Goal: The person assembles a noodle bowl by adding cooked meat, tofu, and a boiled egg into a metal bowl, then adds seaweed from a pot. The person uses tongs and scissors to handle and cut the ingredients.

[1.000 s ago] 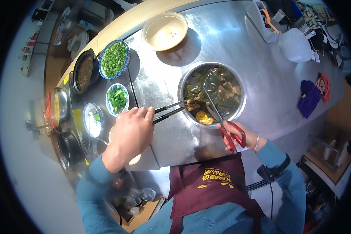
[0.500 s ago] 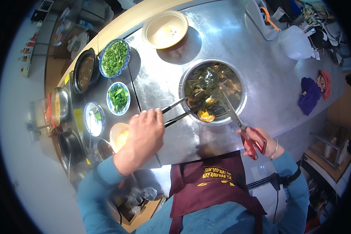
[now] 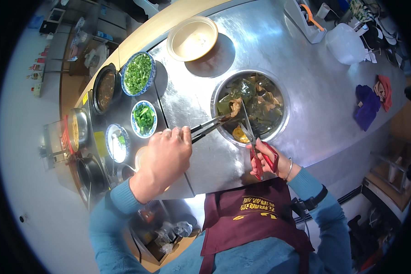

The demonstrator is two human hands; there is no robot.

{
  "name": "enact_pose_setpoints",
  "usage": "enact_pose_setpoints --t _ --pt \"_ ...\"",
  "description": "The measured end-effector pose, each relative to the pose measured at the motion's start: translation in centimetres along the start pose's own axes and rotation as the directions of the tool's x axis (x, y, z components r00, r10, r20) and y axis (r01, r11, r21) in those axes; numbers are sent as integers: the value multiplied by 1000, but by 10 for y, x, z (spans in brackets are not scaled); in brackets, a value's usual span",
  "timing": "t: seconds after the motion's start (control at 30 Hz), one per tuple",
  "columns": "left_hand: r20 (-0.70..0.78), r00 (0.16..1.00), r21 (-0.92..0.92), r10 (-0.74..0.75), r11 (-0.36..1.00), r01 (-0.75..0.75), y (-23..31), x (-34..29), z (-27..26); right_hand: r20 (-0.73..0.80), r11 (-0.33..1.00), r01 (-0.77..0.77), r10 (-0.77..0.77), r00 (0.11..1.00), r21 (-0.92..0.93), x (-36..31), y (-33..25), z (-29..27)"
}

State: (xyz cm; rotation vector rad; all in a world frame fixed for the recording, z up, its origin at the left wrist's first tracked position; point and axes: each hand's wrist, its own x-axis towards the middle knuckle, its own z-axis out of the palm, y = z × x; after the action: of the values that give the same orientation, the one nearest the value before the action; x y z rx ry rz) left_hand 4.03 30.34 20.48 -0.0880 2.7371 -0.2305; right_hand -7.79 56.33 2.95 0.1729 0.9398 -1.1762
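My left hand (image 3: 165,155) is closed around black-and-metal tongs (image 3: 203,131). Their tips pinch a tan piece of food (image 3: 235,106) at the left side of a round metal bowl (image 3: 286,119). Dark green, kelp-like sheets (image 3: 266,119) and other brownish pieces fill the bowl, in what looks like liquid. By the near rim lies a shiny yellow-orange piece (image 3: 240,134). Red-handled scissors (image 3: 248,129) are in my right hand (image 3: 278,160), fingers through the handles. Their blades are spread over the bowl, close to the tan piece.
A cream bowl (image 3: 178,48) stands farther back. Bowls of chopped green onion (image 3: 139,73) and cut greens (image 3: 144,118) line the left, with a blue-rimmed bowl (image 3: 109,145) and dark pots (image 3: 106,86) beyond. Purple cloth (image 3: 366,107) lies at right on the steel counter (image 3: 315,100).
The scissors have moved left toward the tongs, and their blades have spread wider. The tongs' arms have closed together on the tan piece, which shows more clearly now.
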Motion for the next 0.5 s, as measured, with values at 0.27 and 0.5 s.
enact_pose_setpoints --t 0.27,0.5 --pt "-122 992 60 32 998 -25 7 -14 -4 -26 985 121 -125 992 -125 14 -11 -16" --pt "-118 993 11 -17 1000 18 11 -9 5 -74 984 104 -116 991 -142 -30 -11 -26"
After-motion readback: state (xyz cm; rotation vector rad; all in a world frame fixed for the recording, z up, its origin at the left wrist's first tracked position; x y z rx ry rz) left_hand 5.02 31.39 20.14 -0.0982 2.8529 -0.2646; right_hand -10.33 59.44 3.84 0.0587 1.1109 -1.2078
